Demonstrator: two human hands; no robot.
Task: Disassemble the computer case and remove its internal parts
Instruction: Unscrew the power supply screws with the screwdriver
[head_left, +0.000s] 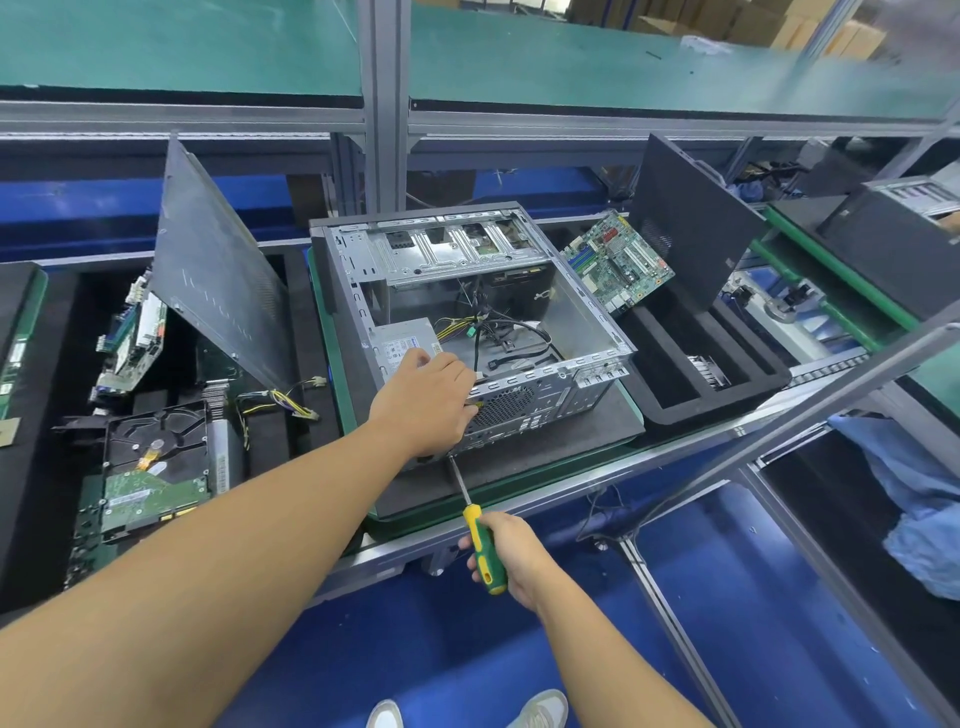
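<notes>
Screwdriver (483, 551) in right hand (511, 558), perhaps at case (571, 291)

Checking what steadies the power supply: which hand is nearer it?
Left. The left hand rests on the power supply's near corner; the right hand holds the screwdriver handle, below and clear of it.

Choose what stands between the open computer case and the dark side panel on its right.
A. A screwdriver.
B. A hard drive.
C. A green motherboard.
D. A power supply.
C: a green motherboard stands tilted in the black foam tray there; the hard drive lies left of the computer case, the power supply sits inside it, the right hand grips the screwdriver.
</notes>
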